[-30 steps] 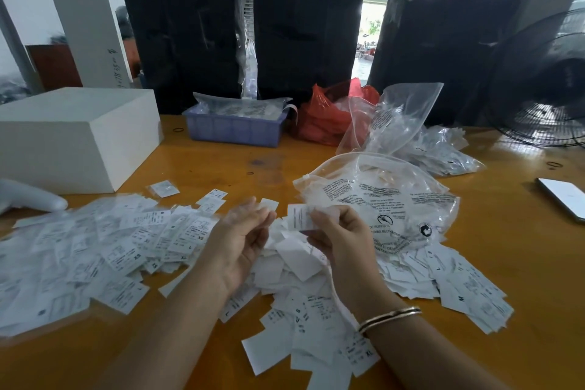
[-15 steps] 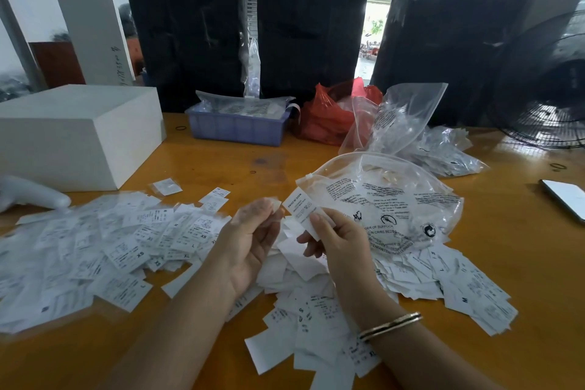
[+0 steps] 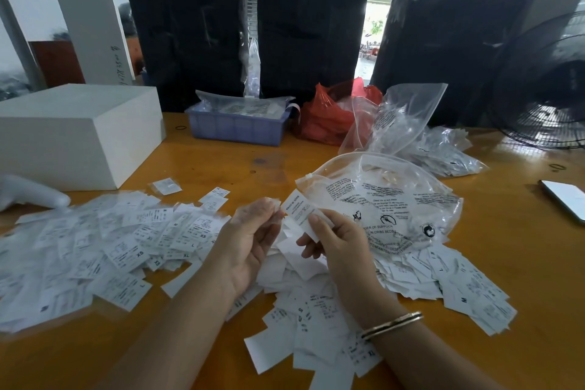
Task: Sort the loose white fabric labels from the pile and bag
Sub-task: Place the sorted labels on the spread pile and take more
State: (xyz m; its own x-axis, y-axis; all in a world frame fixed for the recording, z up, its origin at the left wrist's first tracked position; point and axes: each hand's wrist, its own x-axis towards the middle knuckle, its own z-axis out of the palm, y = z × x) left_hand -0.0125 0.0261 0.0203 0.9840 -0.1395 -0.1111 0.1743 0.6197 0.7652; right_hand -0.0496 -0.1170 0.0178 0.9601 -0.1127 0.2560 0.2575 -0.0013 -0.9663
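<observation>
Head camera, looking down at an orange-brown table (image 3: pixel 522 263); the right hand (image 3: pixel 338 250) pinches a single white label (image 3: pixel 299 210) between thumb and curled fingers, printed side up, tilted toward the left hand (image 3: pixel 250 241); the left hand, palm up with fingers bent, pinches a small scrap of white at its fingertips, just beside that label; compared with a second ago, the label has turned from flat and level to a diagonal slant and the two hands sit a little higher above the heap; the loose pile of labels (image 3: pixel 304 310) lies beneath both wrists, running right under a clear printed bag (image 3: pixel 389 203); a second spread of labels (image 3: pixel 95 250), sizes XS and XL readable, fans out to the left; a white box (image 3: pixel 79 133) closes the far left, a blue tray (image 3: pixel 237 127) and red bag (image 3: pixel 326 117) line the back, a phone (image 3: pixel 566 199) lies at the right edge; bare tabletop shows between the tray and the hands, and along the near left corner.
</observation>
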